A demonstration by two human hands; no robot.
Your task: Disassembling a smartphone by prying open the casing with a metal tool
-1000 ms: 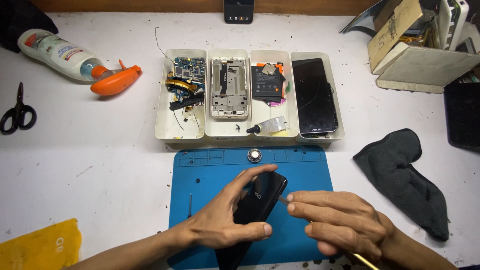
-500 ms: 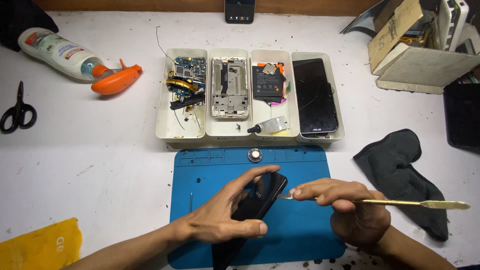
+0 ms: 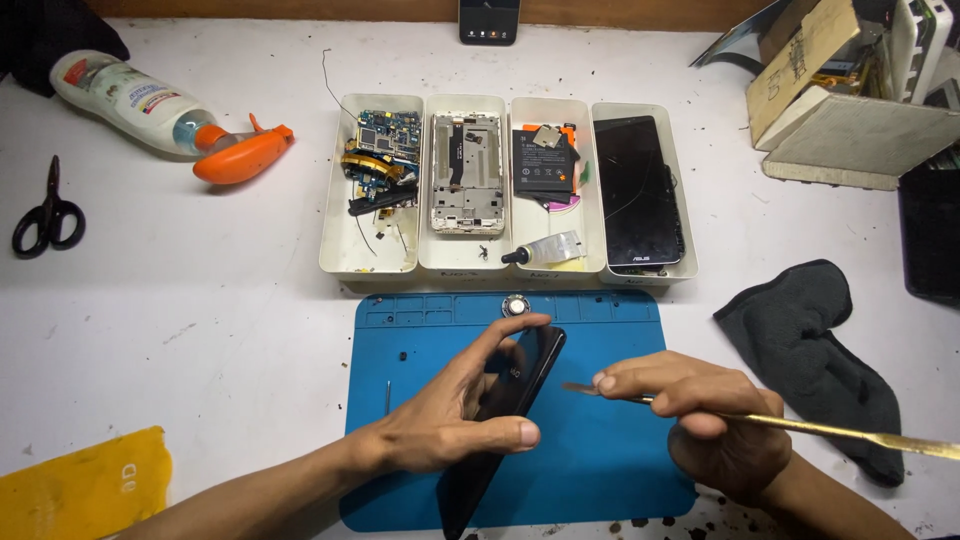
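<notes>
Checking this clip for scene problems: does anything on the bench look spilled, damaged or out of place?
Mostly tidy. Dark crumbs lie scattered on the white table along the blue mat near the right hand. The spray bottle lies on its side. Nothing looks spilled.

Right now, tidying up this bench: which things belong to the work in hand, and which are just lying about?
In hand:
left hand holding black phone
right hand holding metal pry tool
blue mat

Lying about:
scissors
spray bottle
dark cloth
</notes>
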